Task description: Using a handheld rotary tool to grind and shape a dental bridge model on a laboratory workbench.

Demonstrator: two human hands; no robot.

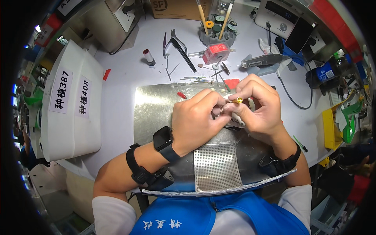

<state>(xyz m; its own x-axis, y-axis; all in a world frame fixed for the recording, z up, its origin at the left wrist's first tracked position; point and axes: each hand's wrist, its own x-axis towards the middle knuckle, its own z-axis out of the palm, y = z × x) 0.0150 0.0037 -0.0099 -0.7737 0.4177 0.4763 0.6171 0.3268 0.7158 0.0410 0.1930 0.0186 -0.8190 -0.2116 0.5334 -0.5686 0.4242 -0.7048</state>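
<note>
Both my hands meet over the metal sheet (pixel 150 102), fingers bent and close together. A small gold-coloured cylindrical piece (pixel 237 100) is pinched between the thumb and fingers of my right hand (pixel 260 105), its round end showing. My left hand (pixel 199 117) is closed right beside it, fingertips near the piece's other end. What the left fingers hold is hidden. Beneath the hands, partly covered, is a whitish block with dark handwriting (pixel 237 120). A perforated metal plate (pixel 217 166) lies on the sheet nearer to me.
A large white bin (pixel 72 105) stands at the left. Beyond the sheet lie pliers (pixel 175 39), a black pen (pixel 183 55), a red box (pixel 216 53) and several small burs (pixel 199 79). A grey handpiece (pixel 264 60) with a cord rests at right, near a burr holder (pixel 217 33).
</note>
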